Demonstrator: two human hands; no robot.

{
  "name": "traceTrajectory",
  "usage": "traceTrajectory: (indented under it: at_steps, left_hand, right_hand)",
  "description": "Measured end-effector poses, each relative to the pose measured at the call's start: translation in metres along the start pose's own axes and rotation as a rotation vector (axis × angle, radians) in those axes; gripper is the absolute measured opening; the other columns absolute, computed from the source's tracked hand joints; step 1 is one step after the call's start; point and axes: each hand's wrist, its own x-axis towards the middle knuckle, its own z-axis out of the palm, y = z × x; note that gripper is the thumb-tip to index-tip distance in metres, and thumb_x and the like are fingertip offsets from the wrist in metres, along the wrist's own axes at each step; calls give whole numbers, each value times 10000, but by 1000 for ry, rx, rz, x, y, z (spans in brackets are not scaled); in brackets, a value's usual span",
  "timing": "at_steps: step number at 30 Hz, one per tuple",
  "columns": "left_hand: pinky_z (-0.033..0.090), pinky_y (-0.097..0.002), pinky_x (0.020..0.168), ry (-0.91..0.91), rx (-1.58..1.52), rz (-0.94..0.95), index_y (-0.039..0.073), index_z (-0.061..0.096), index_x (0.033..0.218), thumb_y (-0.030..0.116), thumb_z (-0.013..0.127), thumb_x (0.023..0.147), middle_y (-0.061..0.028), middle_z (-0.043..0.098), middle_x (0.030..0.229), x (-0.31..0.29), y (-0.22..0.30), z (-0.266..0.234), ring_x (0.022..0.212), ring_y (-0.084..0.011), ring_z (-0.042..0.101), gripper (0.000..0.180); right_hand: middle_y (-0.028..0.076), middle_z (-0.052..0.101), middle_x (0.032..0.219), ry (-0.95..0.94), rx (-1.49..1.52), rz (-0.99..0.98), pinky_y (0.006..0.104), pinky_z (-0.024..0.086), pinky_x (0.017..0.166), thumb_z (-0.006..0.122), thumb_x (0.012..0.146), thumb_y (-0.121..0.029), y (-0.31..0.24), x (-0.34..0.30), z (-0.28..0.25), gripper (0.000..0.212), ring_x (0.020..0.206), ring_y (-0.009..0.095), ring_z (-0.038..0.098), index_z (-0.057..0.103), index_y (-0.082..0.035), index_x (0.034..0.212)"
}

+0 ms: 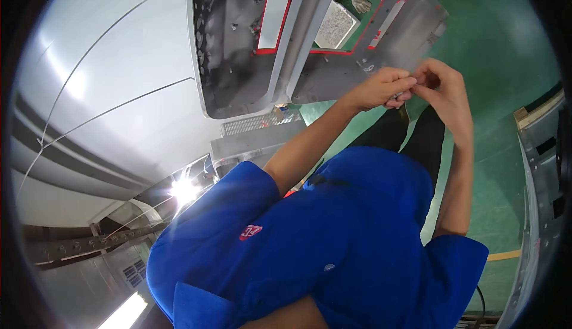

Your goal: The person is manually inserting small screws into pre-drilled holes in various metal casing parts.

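Observation:
In front of my waist, both hands meet beside the lower right edge of a large grey panel (235, 82). My left hand (386, 88) is closed, its thumb and curled fingers round something small that I cannot make out. Against it, the thumb and fingertips of my right hand (444, 88) pinch together, with whatever they hold hidden between them. The panel has openings edged in red, and one edge of it lies close to my left knuckles.
Through a panel opening show a speckled pale block (338, 26) and work gloves (360, 0). A curved white surface (128, 49) with thin cords fills the left. Grey metal framework (539, 162) stands at the right edge, above the green floor (491, 49).

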Motion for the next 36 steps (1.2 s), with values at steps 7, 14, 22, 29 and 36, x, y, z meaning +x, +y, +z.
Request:
traceTrajectory:
  at_steps: [7, 14, 22, 29, 36]
  left_hand:
    - [268, -177, 409, 90, -15, 95, -30, 542, 1093, 215, 424, 959, 26, 404, 616, 10, 12, -20, 462, -38, 358, 304]
    - [264, -186, 386, 357, -177, 185, -28, 514, 1162, 188, 398, 965, 19, 401, 597, 6, 40, -27, 437, -43, 344, 315]
    - [257, -176, 391, 301, -219, 47, -26, 487, 1199, 215, 413, 965, 29, 367, 622, -7, 25, -11, 460, -36, 323, 345]
    - [294, -178, 403, 246, -205, 11, -39, 499, 1193, 190, 393, 975, 26, 390, 609, -10, 4, 5, 457, -36, 343, 333]
    - [299, -179, 409, 254, -242, -15, -48, 528, 1152, 190, 413, 966, 16, 410, 601, -13, -16, 20, 447, -40, 355, 323]
  right_hand:
    - [10, 600, 701, 313, 385, 24, 216, 450, 608, 674, 746, -28, 55, 38, -33, 97, 653, 87, 571, 631, 30, 812]
    - [28, 675, 747, 938, 52, -8, 234, 478, 655, 730, 712, -127, 129, 133, -63, 152, 700, 96, 621, 696, -44, 834]
    - [8, 679, 731, 925, -87, 116, 228, 472, 637, 761, 677, -171, 152, 153, -57, 161, 687, 93, 625, 703, -76, 794]
    - [7, 678, 731, 1010, 32, -43, 233, 481, 635, 782, 677, -176, 182, 159, -48, 177, 681, 88, 626, 707, -63, 791]
    - [23, 680, 889, 797, 233, 199, 261, 440, 817, 795, 671, -218, 200, 157, -59, 230, 909, 118, 598, 724, -69, 831]
